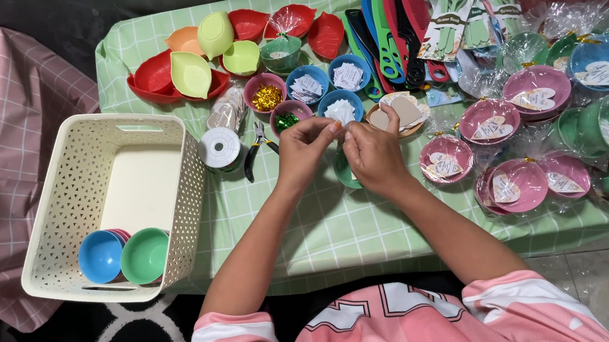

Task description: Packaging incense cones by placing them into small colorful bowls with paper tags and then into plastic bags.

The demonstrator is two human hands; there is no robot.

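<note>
Near the middle of the bench [338,226], a small white paper piece [338,128] was pinched between the left hand [303,153] and the right hand [374,154], both grips clenched on it by the fingertips. A green bowl [345,175] was largely hidden beneath the right hand. The blue bowl of white slips [341,109] and the bowl of green foil [286,118] stood just beyond the knuckles. A judged risk: these could be knocked over by a forward hand movement, or the piece torn by uneven pulling.
</note>
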